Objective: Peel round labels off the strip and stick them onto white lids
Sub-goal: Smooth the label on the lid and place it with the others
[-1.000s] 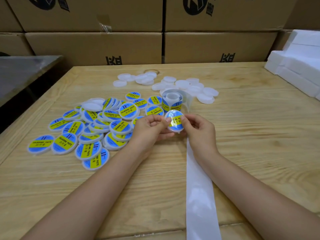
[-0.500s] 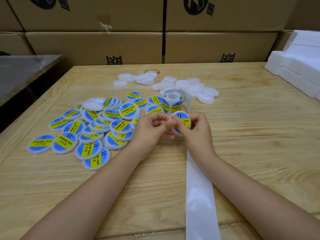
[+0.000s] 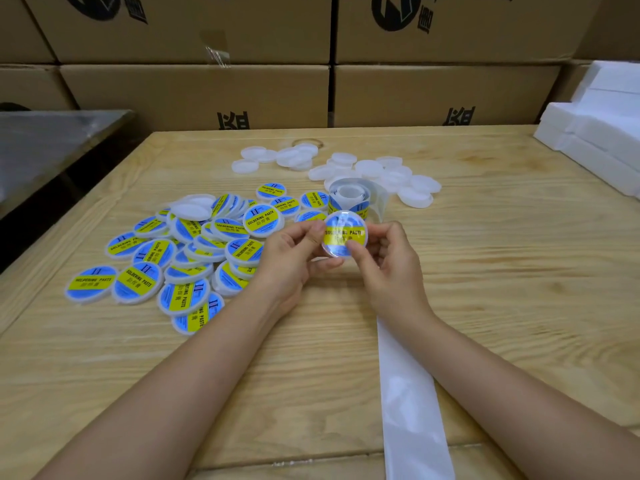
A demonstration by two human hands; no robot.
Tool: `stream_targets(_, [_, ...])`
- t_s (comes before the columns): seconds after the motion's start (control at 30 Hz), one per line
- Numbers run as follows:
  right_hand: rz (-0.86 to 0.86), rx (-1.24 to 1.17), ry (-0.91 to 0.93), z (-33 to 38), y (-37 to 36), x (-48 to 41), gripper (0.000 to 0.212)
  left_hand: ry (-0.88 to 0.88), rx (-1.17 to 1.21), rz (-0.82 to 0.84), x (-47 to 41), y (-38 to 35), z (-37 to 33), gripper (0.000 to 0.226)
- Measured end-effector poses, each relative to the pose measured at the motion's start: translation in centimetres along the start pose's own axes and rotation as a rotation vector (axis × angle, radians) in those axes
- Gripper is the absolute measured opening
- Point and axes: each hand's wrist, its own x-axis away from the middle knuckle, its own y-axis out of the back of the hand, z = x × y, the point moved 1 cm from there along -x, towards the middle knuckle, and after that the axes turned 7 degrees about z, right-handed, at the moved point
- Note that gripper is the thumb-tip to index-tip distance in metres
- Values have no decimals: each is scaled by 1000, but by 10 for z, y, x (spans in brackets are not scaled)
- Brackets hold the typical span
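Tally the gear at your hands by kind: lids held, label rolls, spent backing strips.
lid, labelled, gripped by left hand and right hand: 1
roll: 1
strip, bare backing trailing toward the camera: 1
Total: 3
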Motion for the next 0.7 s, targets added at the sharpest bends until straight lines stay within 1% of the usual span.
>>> stream_targets(0.17, [-84, -80, -104, -2, 6, -2, 18, -11, -64, -15, 2, -2, 1, 12])
stream_targets(0.23, [-106, -118, -144, -1, 7, -3, 19, -18, -101, -2, 4, -4, 1, 18])
stream_targets(0.37, [-146, -198, -205, 0, 9, -4, 16, -26, -260, 46, 6, -10, 2, 45])
stream_targets(0.43, [-146, -211, -215, 0, 10, -5, 14, -31, -277, 46, 7, -10, 2, 47])
stream_targets(0.5, [-137, -212, -221, -1, 11, -5, 15, -33, -241, 45, 7, -10, 1, 43])
stream_targets(0.57, [-125, -221, -234, -1, 10, -6, 17, -42, -222, 18, 7, -11, 1, 39])
stream_targets(0.6, [-126, -228, -245, -1, 10, -7, 17, -65, -254, -14, 6, -11, 1, 38])
stream_targets(0.7, [-198, -211, -270, -2, 10, -7, 12, -202, -522, -168, 2, -6, -3, 36])
